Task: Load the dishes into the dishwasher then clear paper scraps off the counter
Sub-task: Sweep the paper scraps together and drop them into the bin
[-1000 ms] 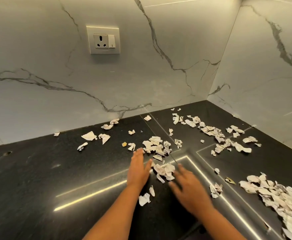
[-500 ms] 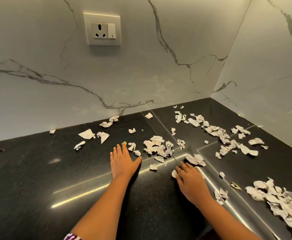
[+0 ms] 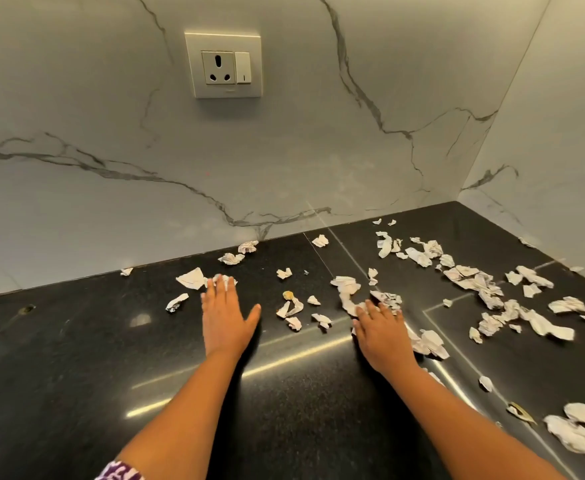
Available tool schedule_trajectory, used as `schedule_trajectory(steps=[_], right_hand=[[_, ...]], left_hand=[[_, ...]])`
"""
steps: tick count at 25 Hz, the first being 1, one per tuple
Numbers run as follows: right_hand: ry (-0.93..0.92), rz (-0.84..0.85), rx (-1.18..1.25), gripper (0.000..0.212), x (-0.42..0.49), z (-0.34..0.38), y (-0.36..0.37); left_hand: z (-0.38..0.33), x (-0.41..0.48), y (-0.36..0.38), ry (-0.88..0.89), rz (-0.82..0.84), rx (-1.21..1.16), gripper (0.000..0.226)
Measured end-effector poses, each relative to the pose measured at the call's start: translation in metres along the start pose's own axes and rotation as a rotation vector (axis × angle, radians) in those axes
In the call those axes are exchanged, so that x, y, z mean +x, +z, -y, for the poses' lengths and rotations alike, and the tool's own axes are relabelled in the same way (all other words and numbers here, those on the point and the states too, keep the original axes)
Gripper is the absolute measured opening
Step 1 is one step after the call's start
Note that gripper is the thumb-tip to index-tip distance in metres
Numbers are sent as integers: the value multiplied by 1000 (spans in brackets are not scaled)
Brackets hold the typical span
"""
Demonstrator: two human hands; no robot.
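Observation:
Torn white paper scraps (image 3: 471, 278) lie scattered over the black stone counter (image 3: 76, 358), mostly at the back and right. My left hand (image 3: 225, 317) lies flat on the counter, fingers straight, its fingertips touching a scrap (image 3: 223, 280) near the wall. My right hand (image 3: 381, 332) also lies flat with straight fingers, its fingertips on a strip of crumpled scraps (image 3: 348, 296). More scraps (image 3: 429, 342) sit against its right edge. A few small scraps (image 3: 291, 308) lie between the two hands. No dishes or dishwasher are in view.
A heap of scraps (image 3: 582, 427) sits at the lower right. Marble walls (image 3: 319, 161) close the counter at the back and right, meeting in a corner. A wall socket (image 3: 223, 65) is above. A small yellowish bit (image 3: 287, 295) lies among the scraps.
Both hands have slid away from me toward the back wall. The left hand reached the scrap near the wall; the right hand moved onto the strip of scraps.

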State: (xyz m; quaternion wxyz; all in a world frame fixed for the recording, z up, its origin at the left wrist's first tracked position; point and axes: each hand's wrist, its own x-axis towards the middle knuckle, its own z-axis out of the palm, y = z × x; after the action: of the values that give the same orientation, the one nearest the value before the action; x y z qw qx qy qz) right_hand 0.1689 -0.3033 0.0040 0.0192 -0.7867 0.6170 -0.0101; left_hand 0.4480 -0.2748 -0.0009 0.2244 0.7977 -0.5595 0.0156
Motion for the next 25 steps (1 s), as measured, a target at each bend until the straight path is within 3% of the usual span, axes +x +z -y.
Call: schedule_trajectory(steps=[2,5,9,11,13,16,20,22,25], right_hand=[[4,-89,-32,65,6,12,-2],[-169,-124,34,57,17,60,-4],[-324,20,49,71,31,112,1],[-258,69,37,59,37,112,3],[-143,40,31,49,40,100,6],[35,-39,0,49,39,86,10],[-39,-107,-1,55,34,96,14],[-46,-131,4,54,34,96,15],[-42,-178,9,53,35,94,17]], left_hand=[[18,11,-7,-168,-41,48,84],[29,21,-9,-396,72,31,91],[12,26,4,-11,246,-15,88],[8,25,3,86,300,-164,84],[19,26,-2,74,202,-227,80],[53,39,-9,-121,25,-80,80],[90,72,-19,-439,196,7,99],[93,83,-13,-308,242,55,101],[72,87,0,99,334,-5,90]])
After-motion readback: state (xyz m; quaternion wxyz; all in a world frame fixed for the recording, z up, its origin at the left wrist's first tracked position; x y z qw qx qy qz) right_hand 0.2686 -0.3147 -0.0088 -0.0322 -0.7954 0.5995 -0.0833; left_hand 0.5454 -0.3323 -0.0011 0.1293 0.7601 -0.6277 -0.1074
